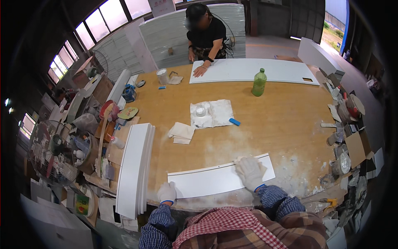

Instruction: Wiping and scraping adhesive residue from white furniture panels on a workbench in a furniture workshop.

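Note:
A long narrow white panel (pixel 207 180) lies flat on the wooden workbench (pixel 282 120) near its front edge. My left hand (pixel 167 192), in a white glove, grips the panel's near left corner. My right hand (pixel 250 172), also gloved, presses a crumpled whitish cloth (pixel 248 162) flat onto the panel's right part. White dust covers the bench around the panel's right end.
A stack of white panels (pixel 134 166) lies at the bench's left edge. Rags (pixel 211 113), a small blue block (pixel 234 121) and a green bottle (pixel 259 83) sit mid-bench. Across the bench another person (pixel 206 37) rests a hand on a larger white board (pixel 257 69). Clutter and a fan (pixel 52 151) line the sides.

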The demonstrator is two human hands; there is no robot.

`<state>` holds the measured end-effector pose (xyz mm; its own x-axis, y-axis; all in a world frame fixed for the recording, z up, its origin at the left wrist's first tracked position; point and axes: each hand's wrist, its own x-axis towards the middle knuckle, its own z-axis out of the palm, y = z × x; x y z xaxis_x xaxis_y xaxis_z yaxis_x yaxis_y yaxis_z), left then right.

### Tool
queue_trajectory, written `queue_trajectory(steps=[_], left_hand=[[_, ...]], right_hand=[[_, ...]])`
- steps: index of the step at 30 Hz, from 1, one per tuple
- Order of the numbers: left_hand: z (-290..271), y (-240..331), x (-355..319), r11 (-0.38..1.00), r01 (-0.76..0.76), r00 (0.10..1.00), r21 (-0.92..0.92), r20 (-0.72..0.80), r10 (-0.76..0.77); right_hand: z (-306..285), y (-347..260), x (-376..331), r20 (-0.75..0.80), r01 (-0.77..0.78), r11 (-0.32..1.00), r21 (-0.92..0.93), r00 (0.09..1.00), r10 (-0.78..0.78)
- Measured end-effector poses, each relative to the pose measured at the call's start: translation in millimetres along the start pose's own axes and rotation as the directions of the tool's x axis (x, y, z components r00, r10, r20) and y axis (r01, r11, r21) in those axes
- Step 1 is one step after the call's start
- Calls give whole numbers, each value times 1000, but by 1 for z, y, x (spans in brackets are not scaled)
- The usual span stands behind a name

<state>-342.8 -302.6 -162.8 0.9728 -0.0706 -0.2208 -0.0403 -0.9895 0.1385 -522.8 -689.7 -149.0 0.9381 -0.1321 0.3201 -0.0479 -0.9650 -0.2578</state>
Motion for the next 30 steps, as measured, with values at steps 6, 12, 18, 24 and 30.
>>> queue_trajectory(steps=[6, 12, 18, 24, 30], left_hand=[[-12, -30, -17, 866, 54, 966, -496, -192, -171], [-16, -74, -72, 393, 252, 950, -884, 149, -273], [3, -102, -125, 282, 336, 920, -899, 249, -302], [32, -143, -156, 383, 257, 956, -887, 174, -237], [-16, -129, -178, 390, 438, 884, -810, 307, -354]], right_hand=[[42, -86, 35, -12, 170, 984, -50, 985, -171], [69, -155, 83, 24, 376, 912, 164, 923, -385], [99, -229, 129, -34, 574, 762, 301, 805, -592], [83, -262, 112, 62, 703, 523, 482, 568, -821], [35, -174, 86, 214, 617, 641, 456, 623, -752]])
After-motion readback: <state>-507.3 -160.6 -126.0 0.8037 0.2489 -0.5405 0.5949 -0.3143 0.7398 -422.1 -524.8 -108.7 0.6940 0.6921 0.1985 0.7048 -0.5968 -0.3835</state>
